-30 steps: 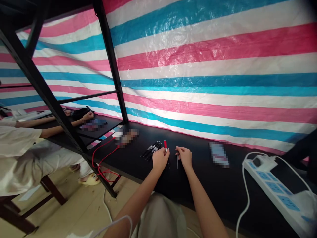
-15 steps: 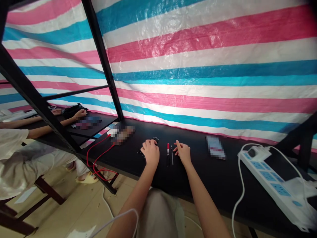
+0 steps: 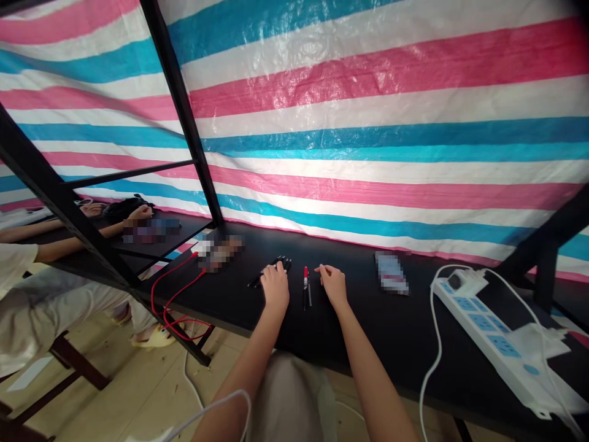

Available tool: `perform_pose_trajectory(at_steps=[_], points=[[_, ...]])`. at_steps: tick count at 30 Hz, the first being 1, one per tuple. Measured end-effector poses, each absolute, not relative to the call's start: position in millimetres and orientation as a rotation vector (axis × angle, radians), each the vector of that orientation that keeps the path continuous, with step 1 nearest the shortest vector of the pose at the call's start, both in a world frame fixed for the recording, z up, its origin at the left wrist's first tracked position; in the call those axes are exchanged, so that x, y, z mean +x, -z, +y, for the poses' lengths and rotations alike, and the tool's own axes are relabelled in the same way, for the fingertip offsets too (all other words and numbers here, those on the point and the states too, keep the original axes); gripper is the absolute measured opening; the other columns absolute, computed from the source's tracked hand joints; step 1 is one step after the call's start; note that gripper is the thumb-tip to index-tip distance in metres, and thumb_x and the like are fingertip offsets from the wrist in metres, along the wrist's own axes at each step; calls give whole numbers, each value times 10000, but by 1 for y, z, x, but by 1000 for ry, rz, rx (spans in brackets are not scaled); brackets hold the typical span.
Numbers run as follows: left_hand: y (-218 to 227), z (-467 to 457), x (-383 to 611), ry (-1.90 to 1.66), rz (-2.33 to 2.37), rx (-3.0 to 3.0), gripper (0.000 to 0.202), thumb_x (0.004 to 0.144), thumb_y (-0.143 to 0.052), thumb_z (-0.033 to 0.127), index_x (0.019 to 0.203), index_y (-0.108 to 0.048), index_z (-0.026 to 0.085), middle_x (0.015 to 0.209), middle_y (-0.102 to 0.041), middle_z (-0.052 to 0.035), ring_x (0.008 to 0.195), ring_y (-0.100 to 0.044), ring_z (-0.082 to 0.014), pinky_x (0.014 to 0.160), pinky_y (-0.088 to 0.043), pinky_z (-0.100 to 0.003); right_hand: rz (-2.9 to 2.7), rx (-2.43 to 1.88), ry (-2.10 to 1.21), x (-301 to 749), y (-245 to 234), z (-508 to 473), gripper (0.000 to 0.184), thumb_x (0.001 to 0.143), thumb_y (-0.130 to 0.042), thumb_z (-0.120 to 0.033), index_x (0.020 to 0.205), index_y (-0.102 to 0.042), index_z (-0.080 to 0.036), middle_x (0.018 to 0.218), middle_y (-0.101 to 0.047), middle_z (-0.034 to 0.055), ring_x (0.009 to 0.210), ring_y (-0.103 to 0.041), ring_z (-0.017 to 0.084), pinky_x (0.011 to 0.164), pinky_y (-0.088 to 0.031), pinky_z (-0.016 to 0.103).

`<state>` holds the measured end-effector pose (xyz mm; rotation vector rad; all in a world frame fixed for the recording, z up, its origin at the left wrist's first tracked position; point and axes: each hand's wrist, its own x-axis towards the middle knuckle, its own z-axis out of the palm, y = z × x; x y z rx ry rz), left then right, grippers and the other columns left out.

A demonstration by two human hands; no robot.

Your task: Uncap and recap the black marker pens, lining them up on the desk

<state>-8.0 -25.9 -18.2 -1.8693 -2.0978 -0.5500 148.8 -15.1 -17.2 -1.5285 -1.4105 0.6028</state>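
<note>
My left hand (image 3: 276,287) lies over a bundle of black pens (image 3: 256,281) on the black table, with its fingers curled onto them. The pens' ends stick out on both sides of the hand. To its right, a pen with a red and white end (image 3: 305,275) lies lengthwise on the tabletop. A thin grey stick-like piece (image 3: 310,294) is right beside that pen. My right hand (image 3: 334,285) rests just right of these two, fingers loosely bent and apart, holding nothing visible.
A blurred phone-like object (image 3: 391,273) lies to the right, near a white power strip (image 3: 488,334) with plugs and cables. On the left are another blurred object (image 3: 223,253), a red cable (image 3: 159,279) and a black metal post (image 3: 181,110). A person's forearm (image 3: 108,232) rests farther left.
The whole view has shifted slightly, moving things leftward. More of the black pens shows around my left hand. My right hand stays close beside the red-ended pen.
</note>
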Motion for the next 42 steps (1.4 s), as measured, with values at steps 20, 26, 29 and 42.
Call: perform_pose_trajectory(at_steps=[20, 26, 29, 42], points=[[7, -29, -7, 710, -1942, -1945, 194, 850, -406, 305, 833, -552, 178, 901, -517, -94, 887, -436, -245, 769, -320, -385, -1359, -1416, -791, 148, 16, -14, 402, 751, -418, -487, 760, -689, -191, 474, -554, -5, 421, -446, 110, 455, -311, 222], [3, -31, -1, 858, -1684, -2241, 172, 865, -400, 312, 867, -542, 215, 853, -569, -35, 841, -462, -180, 803, -289, -337, -1185, -1126, -1131, 145, 14, -12, 579, 668, -502, -587, 978, -645, -120, 621, -622, 43, 364, -347, 57, 367, -220, 201], [2, -34, 2, 862, -1611, -2304, 157, 867, -403, 308, 875, -533, 219, 869, -578, -21, 846, -460, -168, 813, -280, -327, -1155, -1077, -1114, 146, 12, -13, 559, 646, -540, -577, 977, -655, -141, 634, -597, 24, 375, -332, 42, 360, -185, 194], [-1, -38, 1, 916, -1575, -2341, 185, 878, -377, 328, 881, -531, 224, 871, -581, -10, 853, -456, -160, 803, -275, -316, -1045, -999, -1129, 152, 11, -12, 466, 661, -586, -499, 1004, -651, -190, 677, -519, -3, 409, -334, 20, 346, -152, 176]])
